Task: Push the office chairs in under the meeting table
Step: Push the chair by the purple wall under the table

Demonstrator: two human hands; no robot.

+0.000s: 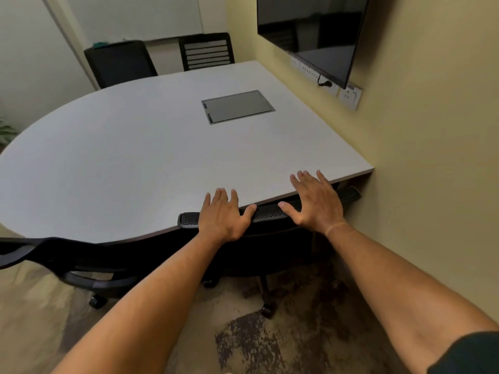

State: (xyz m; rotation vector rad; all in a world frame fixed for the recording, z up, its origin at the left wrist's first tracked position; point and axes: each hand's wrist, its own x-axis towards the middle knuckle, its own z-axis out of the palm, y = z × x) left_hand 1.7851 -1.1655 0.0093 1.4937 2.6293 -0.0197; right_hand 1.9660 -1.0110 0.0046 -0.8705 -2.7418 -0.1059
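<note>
A black mesh office chair (267, 213) stands tucked against the near edge of the pale grey meeting table (129, 147), its backrest top touching the table edge. My left hand (222, 215) and my right hand (314, 202) rest flat on that backrest top, fingers spread and reaching over the table edge, gripping nothing. A second black chair (67, 261) stands at the lower left, its back just outside the table's curved edge. Two more black chairs (120, 63) (206, 51) stand at the far side.
A yellow wall (418, 157) runs close along the right, with a wall-mounted screen (310, 31) and power sockets (351, 97). A grey cable hatch (237, 107) is set in the table top. Chair castors (267, 310) stand on patterned carpet. A whiteboard hangs at the back.
</note>
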